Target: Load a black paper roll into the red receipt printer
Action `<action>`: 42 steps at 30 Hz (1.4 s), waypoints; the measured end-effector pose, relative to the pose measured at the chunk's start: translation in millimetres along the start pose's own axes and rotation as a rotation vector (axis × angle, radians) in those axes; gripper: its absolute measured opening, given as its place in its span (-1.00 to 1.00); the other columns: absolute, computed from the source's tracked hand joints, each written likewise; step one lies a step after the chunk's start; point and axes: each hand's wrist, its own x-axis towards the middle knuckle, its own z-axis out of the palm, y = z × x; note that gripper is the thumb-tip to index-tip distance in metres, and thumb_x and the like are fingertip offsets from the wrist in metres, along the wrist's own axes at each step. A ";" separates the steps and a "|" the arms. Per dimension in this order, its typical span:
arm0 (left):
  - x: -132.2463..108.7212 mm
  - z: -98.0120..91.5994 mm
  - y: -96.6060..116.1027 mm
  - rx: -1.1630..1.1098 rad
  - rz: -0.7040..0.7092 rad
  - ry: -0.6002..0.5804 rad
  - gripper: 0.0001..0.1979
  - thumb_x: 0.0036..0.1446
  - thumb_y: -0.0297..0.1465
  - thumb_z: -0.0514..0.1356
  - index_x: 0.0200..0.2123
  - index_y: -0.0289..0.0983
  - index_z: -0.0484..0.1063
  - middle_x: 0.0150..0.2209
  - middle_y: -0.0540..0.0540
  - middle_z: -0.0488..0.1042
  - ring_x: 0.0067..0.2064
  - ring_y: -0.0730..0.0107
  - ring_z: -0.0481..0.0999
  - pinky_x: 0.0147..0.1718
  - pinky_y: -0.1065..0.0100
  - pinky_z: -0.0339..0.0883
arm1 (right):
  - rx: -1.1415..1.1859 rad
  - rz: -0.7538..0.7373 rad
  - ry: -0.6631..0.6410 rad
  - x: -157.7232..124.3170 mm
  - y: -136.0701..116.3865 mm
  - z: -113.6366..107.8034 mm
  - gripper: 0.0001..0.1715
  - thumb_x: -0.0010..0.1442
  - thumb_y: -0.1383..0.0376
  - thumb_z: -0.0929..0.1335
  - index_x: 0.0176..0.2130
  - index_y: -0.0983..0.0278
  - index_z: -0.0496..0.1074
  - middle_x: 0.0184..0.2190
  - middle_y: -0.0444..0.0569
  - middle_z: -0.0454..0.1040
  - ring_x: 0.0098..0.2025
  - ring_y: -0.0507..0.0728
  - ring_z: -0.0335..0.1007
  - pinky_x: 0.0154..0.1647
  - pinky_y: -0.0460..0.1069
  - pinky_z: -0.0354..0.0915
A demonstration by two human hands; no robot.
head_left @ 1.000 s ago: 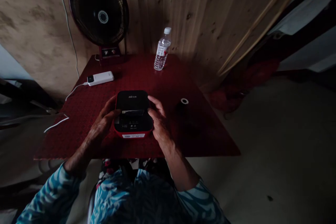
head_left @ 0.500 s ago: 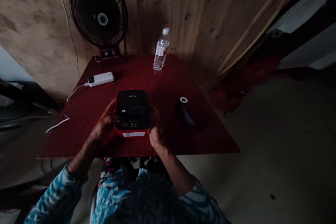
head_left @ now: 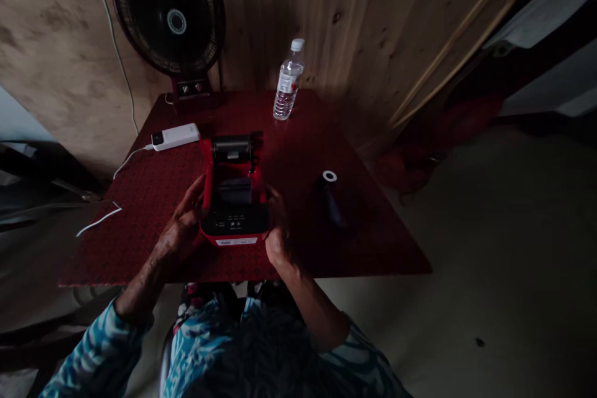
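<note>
A small red and black label printer [head_left: 236, 221] stands on the table in front of me with its lid [head_left: 232, 148] swung up and back. Its red inner bay lies exposed, with a dark roller on the raised lid. My left hand [head_left: 185, 219] grips the printer's left side, fingers along the edge. Against the right side, my right hand [head_left: 277, 230] is wrapped round the casing, and its far fingers are partly hidden in shadow. To the right lies a dark roll [head_left: 334, 202] with a white ring-shaped end facing up.
On the dark red table [head_left: 298, 261], a white power bank [head_left: 175, 137] with a white cable lies at left. A water bottle [head_left: 285, 84] stands at the back. Behind it rises a wooden wall [head_left: 373, 25], with a fan [head_left: 177, 22] at the back left.
The printer's lid, closed before, has opened upward and back, showing the inside. Both hands stay at its sides. The view has shifted slightly.
</note>
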 end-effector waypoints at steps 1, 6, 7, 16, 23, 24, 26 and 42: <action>0.3 -0.7 -0.5 0.003 0.001 -0.005 -0.18 0.05 -0.27 0.31 0.39 -0.07 0.18 0.31 -0.14 0.37 0.19 -0.06 0.47 0.00 0.16 0.48 | 0.007 -0.001 -0.001 0.3 0.1 0.4 -0.49 0.36 0.01 0.17 0.13 0.12 0.42 0.08 -0.02 0.49 0.11 0.20 0.40 0.17 0.18 0.31; 1.7 -5.3 0.6 0.062 0.010 -0.045 -0.17 0.06 -0.25 0.30 0.40 -0.09 0.15 0.27 -0.17 0.41 0.22 -0.10 0.44 0.09 0.07 0.42 | -0.009 -0.015 -0.037 0.8 -2.5 -1.4 -0.52 0.35 0.02 0.19 0.12 0.09 0.43 0.10 -0.04 0.49 0.10 0.19 0.41 0.13 0.14 0.34; 1.8 -6.7 2.1 0.081 0.011 -0.054 -0.17 0.06 -0.25 0.30 0.40 -0.09 0.16 0.27 -0.19 0.41 0.22 -0.11 0.44 0.11 0.05 0.40 | -0.012 -0.010 -0.044 0.8 -2.9 -2.0 -0.51 0.36 0.02 0.18 0.13 0.09 0.43 0.11 -0.04 0.49 0.10 0.19 0.42 0.12 0.14 0.35; 20.4 -9.5 39.2 0.964 0.409 0.094 -0.56 0.15 -0.11 0.27 0.09 -0.05 0.52 0.08 -0.14 0.54 0.19 -0.15 0.39 0.25 -0.15 0.10 | -0.022 -0.034 -0.086 1.3 -3.6 -3.3 -0.46 0.36 -0.07 0.17 0.14 0.09 0.41 0.12 -0.05 0.50 0.12 0.17 0.42 0.12 0.11 0.36; 43.4 6.8 49.4 1.384 0.503 -0.043 -0.62 0.16 -0.21 0.21 0.04 -0.10 0.56 0.05 -0.21 0.58 0.15 -0.19 0.39 0.19 -0.28 0.04 | 0.044 0.000 -0.057 -0.4 -12.5 -0.2 -0.53 0.35 0.01 0.20 0.10 0.11 0.44 0.11 -0.05 0.52 0.16 0.18 0.41 0.17 0.13 0.33; 44.4 7.0 49.5 1.371 0.495 -0.053 -0.61 0.15 -0.21 0.22 0.04 -0.09 0.56 0.05 -0.20 0.59 0.17 -0.18 0.39 0.21 -0.28 0.02 | 0.042 -0.004 -0.060 -0.5 -11.6 -0.6 -0.54 0.36 0.02 0.20 0.10 0.10 0.44 0.12 -0.05 0.52 0.17 0.18 0.40 0.18 0.14 0.32; 44.7 5.9 49.9 1.300 0.479 -0.060 -0.59 0.12 -0.20 0.26 0.05 -0.08 0.55 0.02 -0.16 0.62 0.18 -0.16 0.40 0.26 -0.29 -0.06 | 0.042 -0.007 -0.056 -0.5 -8.6 -1.3 -0.54 0.35 0.01 0.21 0.10 0.09 0.44 0.12 -0.06 0.51 0.17 0.18 0.40 0.18 0.14 0.31; 37.8 21.5 67.6 0.960 0.296 -0.185 -0.62 0.17 -0.05 0.21 -0.14 -0.15 0.65 -0.23 -0.14 0.67 -0.26 0.04 0.64 -0.14 0.08 0.49 | 0.056 0.052 -0.031 -0.5 -12.4 -1.3 -0.51 0.30 -0.01 0.24 0.08 0.13 0.45 0.08 -0.05 0.53 0.11 0.20 0.43 0.14 0.14 0.34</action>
